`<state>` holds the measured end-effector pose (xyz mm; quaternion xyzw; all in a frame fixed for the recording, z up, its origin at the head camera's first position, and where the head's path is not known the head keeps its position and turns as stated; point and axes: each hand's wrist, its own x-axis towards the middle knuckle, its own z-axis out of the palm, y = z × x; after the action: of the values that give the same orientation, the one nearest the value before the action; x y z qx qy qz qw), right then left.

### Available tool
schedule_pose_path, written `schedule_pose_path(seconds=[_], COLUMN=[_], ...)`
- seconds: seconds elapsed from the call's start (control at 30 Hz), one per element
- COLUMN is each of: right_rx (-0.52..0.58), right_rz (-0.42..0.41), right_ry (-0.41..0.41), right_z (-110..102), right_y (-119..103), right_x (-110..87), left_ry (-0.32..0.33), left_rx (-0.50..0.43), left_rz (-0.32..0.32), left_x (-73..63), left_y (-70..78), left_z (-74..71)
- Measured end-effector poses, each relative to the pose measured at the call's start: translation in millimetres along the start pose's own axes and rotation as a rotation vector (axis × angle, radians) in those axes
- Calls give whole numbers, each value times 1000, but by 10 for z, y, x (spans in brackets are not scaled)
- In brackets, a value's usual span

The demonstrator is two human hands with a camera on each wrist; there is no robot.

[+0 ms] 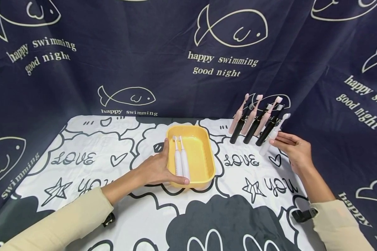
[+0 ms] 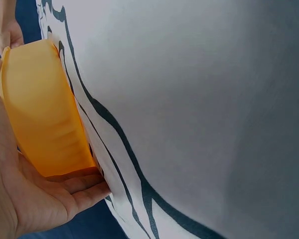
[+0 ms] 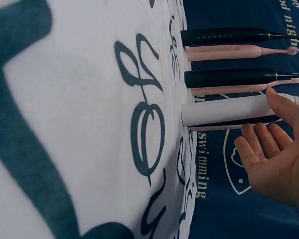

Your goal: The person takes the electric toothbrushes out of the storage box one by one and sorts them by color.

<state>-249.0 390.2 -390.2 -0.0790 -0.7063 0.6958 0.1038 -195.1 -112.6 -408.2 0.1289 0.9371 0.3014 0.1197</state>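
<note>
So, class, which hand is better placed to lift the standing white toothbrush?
Probably the right hand: it is at the standing white toothbrush, while the left hand, farther away, holds the yellow tray.

Head view: bright, even light; wide-angle stretching toward the edges. Left wrist view: cloth (image 2: 189,99) greyed, darkening at right. Right wrist view: dimmer, shadow at lower centre.

Navy curtain (image 1: 163,42) (fish-printed); doodled white tablecloth (image 1: 138,216)
</note>
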Motion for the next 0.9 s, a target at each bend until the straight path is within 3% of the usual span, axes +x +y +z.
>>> schedule_pose_path(seconds=[0.57, 0.9], right_rx=[-63, -163], right_rz=[75, 125], right_ry=[-77, -142], right_z=[-118, -121], right_y=[36, 51], right_x=[-152, -224], left_ry=[8, 5], left_rx=[10, -1], left_rz=[12, 9], left_x=[20, 21], left_y=[11, -13], left_z=[1, 9])
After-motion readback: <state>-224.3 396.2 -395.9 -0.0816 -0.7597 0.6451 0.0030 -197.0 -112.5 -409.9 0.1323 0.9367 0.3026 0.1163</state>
